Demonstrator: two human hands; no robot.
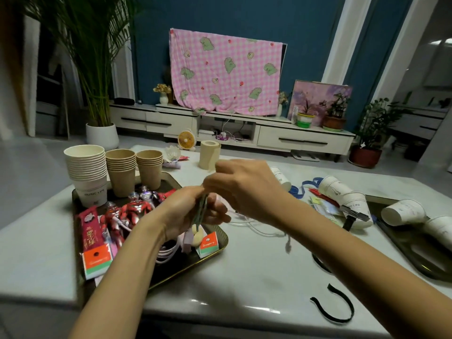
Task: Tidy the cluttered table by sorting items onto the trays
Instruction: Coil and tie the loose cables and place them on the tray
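Bearing left tray, right tray: pale table; blue wall behind.

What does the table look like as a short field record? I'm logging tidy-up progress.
left tray: three upright cup stacks, toy figures, red boxes
right tray: white cups lying on their sides
left hand: grips thin greenish item over the left tray's edge
right hand: pinches the same item's top end
loose on table: white cable, black strap, tissue roll
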